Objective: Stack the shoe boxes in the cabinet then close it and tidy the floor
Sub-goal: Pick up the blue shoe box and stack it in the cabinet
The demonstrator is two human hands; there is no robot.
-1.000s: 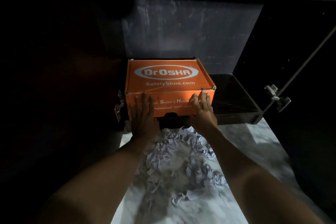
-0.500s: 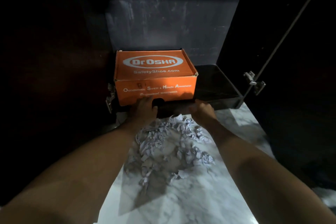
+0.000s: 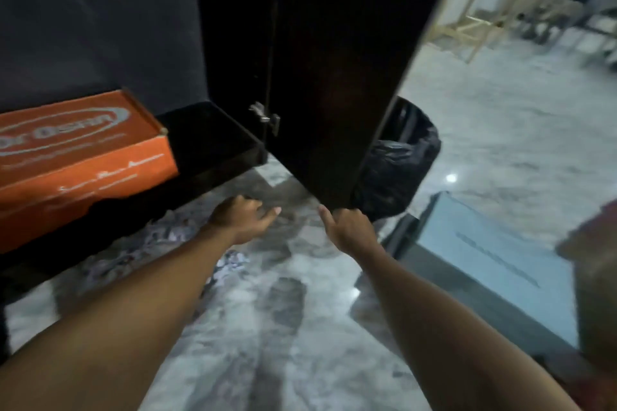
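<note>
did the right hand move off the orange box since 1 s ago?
Yes. The right hand has left the orange box and gone rightward to the open cabinet door, at its bottom corner.

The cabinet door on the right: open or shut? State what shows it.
Open. The cabinet door swings out from its hinge, exposing the orange shoe box inside; the right hand touches its lower corner.

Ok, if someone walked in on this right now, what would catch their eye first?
Likely the orange shoe box, bright against the dark cabinet, sitting on its bottom shelf at left. Next, the open door in the middle, with the right hand at its lower corner and the left hand hovering empty beside it. Crumpled paper litters the marble floor below, and a pale blue box lies at right.
</note>
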